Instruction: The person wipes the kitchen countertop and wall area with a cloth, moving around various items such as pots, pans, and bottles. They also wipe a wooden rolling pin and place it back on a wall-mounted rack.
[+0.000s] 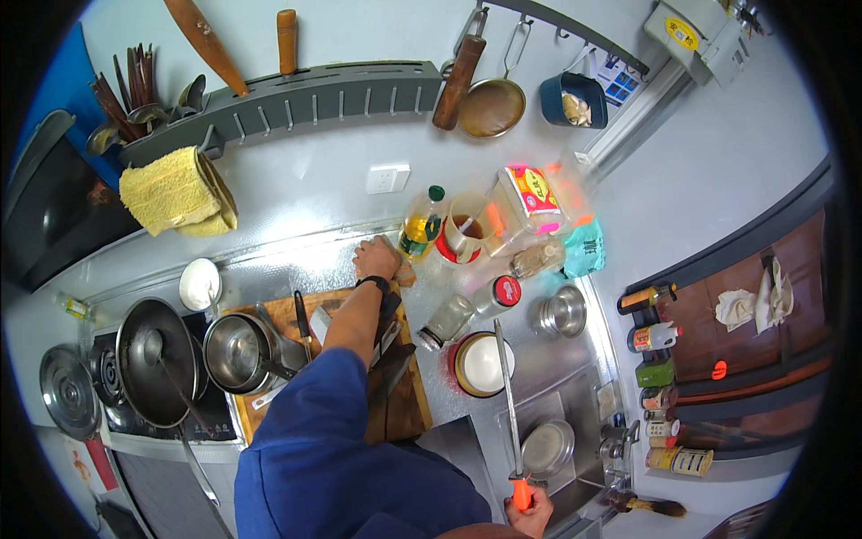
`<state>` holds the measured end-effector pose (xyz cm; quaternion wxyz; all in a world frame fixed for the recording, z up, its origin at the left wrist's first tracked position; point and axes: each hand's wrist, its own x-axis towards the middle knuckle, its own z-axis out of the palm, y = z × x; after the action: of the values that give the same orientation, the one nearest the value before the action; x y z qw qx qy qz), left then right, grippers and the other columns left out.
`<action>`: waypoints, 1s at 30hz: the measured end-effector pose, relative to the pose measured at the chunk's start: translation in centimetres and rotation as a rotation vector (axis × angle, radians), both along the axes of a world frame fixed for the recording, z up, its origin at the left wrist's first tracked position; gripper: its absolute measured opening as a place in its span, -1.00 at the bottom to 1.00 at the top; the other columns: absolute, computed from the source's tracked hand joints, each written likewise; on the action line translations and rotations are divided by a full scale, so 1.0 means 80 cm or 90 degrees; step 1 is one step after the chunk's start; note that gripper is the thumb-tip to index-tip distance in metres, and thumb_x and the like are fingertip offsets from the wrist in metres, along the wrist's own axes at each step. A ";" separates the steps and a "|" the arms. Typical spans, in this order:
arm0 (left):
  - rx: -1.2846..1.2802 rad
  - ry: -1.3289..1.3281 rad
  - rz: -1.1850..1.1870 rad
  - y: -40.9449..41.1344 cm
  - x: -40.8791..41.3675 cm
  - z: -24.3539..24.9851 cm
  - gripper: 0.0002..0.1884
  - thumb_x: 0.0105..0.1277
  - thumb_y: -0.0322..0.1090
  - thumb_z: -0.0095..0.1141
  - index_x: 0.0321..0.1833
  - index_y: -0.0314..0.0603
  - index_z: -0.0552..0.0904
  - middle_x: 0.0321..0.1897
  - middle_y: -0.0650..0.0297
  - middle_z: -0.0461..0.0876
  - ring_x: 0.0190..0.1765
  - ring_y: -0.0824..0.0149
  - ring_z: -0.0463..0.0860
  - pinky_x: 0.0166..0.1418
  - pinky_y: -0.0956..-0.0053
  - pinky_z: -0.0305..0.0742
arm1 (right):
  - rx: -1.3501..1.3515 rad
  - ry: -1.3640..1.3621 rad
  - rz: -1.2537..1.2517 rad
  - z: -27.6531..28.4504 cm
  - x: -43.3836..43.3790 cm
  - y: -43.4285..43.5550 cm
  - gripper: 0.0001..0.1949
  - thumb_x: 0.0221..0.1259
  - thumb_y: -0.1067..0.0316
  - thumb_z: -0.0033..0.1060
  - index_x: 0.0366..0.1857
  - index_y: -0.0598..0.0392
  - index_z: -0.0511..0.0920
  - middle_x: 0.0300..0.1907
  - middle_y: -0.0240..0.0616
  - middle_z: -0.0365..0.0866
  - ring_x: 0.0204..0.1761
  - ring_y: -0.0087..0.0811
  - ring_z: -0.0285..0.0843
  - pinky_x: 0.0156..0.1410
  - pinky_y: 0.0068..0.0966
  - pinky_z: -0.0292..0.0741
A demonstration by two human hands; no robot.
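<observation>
My left hand (377, 259) reaches to the back of the counter, beside the oil bottle (422, 226), and rests on a brownish thing largely hidden under it. Below that wrist, several knives and a cleaver lie on the wooden cutting board (416, 397), partly covered by my arm. At the bottom right, my right hand (530, 513) grips the orange handle of a long honing steel (510, 404). The steel points up and away, passing over the edge of the stacked bowls (486, 364) and beside the sink.
A wok (158, 364) with a ladle and a saucepan (236, 352) stand at the left. Glass jars (448, 322), steel cups (566, 311) and a plastic jug (469, 219) are right of the board. The sink (586, 431) holds a metal basin (547, 448). Utensils hang on the wall.
</observation>
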<state>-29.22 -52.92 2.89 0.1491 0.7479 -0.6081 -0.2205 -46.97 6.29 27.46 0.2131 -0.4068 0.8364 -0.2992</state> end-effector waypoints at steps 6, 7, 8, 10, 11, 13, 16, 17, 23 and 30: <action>-0.002 -0.040 0.020 -0.008 0.008 -0.002 -0.38 0.21 0.04 0.31 0.24 -0.19 0.56 0.25 -0.14 0.48 0.35 -0.22 0.47 0.34 -0.25 0.42 | 0.018 -0.059 -0.040 0.020 0.034 -0.027 -0.71 0.13 0.43 0.48 -0.07 0.07 0.65 -0.32 -0.24 0.66 -0.29 -0.37 0.59 -0.10 -0.42 0.56; -0.026 -0.041 0.016 -0.011 0.012 -0.013 -0.34 0.21 0.07 0.32 0.26 -0.22 0.55 0.25 -0.15 0.49 0.35 -0.25 0.48 0.32 -0.27 0.44 | 0.043 -0.080 -0.057 0.023 0.038 -0.030 -0.71 0.15 0.44 0.48 -0.05 0.08 0.64 -0.31 -0.27 0.66 -0.28 -0.39 0.59 -0.09 -0.44 0.56; -0.038 -0.045 0.027 -0.015 0.014 -0.023 -0.36 0.20 0.05 0.32 0.22 -0.26 0.54 0.20 -0.12 0.50 0.31 -0.22 0.51 0.28 -0.25 0.49 | 0.026 -0.086 -0.047 0.017 0.038 -0.030 -0.72 0.17 0.43 0.48 -0.04 0.08 0.65 -0.28 -0.27 0.67 -0.25 -0.41 0.59 -0.07 -0.44 0.57; -0.014 -0.026 0.038 -0.023 0.015 -0.037 -0.34 0.19 0.04 0.32 0.23 -0.29 0.52 0.18 -0.12 0.51 0.27 -0.21 0.54 0.25 -0.22 0.52 | -0.009 -0.092 -0.031 -0.009 0.031 -0.016 -0.73 0.23 0.41 0.48 -0.01 0.08 0.65 -0.21 -0.28 0.68 -0.18 -0.46 0.60 -0.02 -0.44 0.59; -0.003 -0.015 0.042 -0.026 0.015 -0.040 -0.34 0.19 0.03 0.32 0.24 -0.30 0.52 0.17 -0.11 0.51 0.26 -0.21 0.55 0.24 -0.20 0.54 | -0.029 -0.221 -0.101 -0.030 0.021 -0.004 -0.72 0.24 0.40 0.47 0.00 0.08 0.66 -0.16 -0.26 0.67 -0.13 -0.46 0.60 0.02 -0.41 0.61; -0.017 -0.010 0.036 -0.014 0.004 -0.017 -0.34 0.21 0.02 0.32 0.25 -0.28 0.50 0.17 -0.13 0.53 0.23 -0.20 0.59 0.21 -0.15 0.57 | -0.068 -0.482 -0.259 -0.077 -0.002 0.025 -0.72 0.28 0.36 0.47 0.03 0.07 0.67 -0.07 -0.22 0.67 -0.03 -0.47 0.60 0.08 -0.36 0.64; -0.021 0.005 0.061 -0.006 0.003 -0.003 -0.39 0.24 -0.01 0.29 0.24 -0.26 0.49 0.15 -0.15 0.55 0.23 -0.21 0.59 0.23 -0.15 0.55 | 0.039 -0.281 -0.076 -0.107 -0.023 0.033 -0.64 0.29 0.23 0.49 0.11 0.04 0.66 0.02 -0.16 0.68 0.08 -0.25 0.64 0.17 -0.19 0.68; -0.027 0.018 0.052 -0.006 0.000 -0.009 -0.43 0.27 -0.04 0.27 0.23 -0.24 0.49 0.13 -0.15 0.58 0.22 -0.21 0.58 0.25 -0.14 0.53 | 0.039 -0.249 -0.087 -0.096 -0.010 0.021 -0.66 0.17 0.30 0.52 0.00 0.09 0.65 -0.14 -0.25 0.65 -0.08 -0.36 0.59 0.04 -0.29 0.62; -0.113 0.241 0.114 -0.010 0.013 -0.016 -0.44 0.35 -0.08 0.19 0.30 -0.27 0.42 0.01 -0.32 0.71 0.07 -0.34 0.70 0.22 -0.09 0.58 | 0.097 -0.116 -0.009 -0.090 -0.010 -0.039 -0.62 -0.09 0.30 0.61 -0.15 0.16 0.68 -0.39 -0.22 0.68 -0.33 -0.43 0.63 -0.13 -0.37 0.60; -0.289 0.657 0.318 0.019 0.015 0.023 -0.57 0.33 -0.18 0.30 0.03 -0.50 0.66 -0.03 -0.15 0.74 0.02 -0.06 0.72 0.18 0.11 0.60 | 0.147 -0.041 0.098 -0.143 -0.033 -0.055 -0.70 0.09 0.27 0.54 -0.14 0.13 0.68 -0.37 -0.22 0.70 -0.33 -0.46 0.64 -0.13 -0.42 0.60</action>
<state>-28.02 -51.43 4.71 0.6270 0.6140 -0.2957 -0.3775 -49.64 1.91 16.04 0.3075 -0.4329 0.8244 -0.1962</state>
